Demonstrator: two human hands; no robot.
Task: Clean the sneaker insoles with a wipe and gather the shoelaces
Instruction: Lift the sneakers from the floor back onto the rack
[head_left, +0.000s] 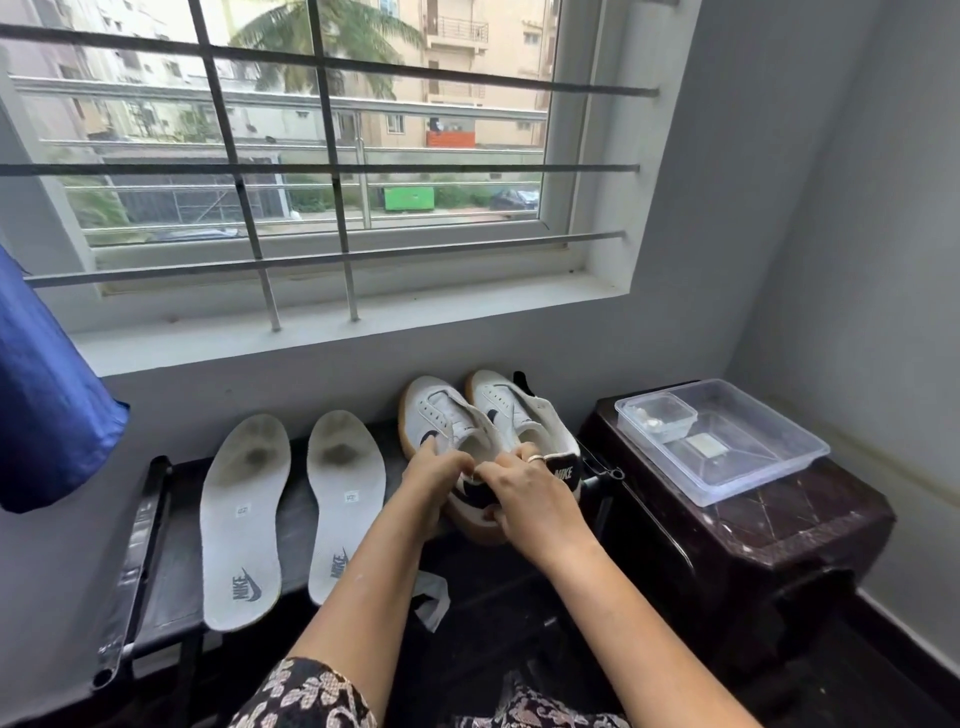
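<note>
Both grips are clenching on one sneaker (441, 415): the left hand (434, 480) is pinching its collar and the right hand (524, 493) is clasping its heel. Beside them, the insoles (244, 514) are lying on the bench (171, 545), printed "NIKE". The other sneaker (514, 410) is showing "NIKE" on its heel.

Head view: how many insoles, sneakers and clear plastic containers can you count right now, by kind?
insoles: 2
sneakers: 2
clear plastic containers: 2, a large tray with a small box inside it
Total: 6
</note>
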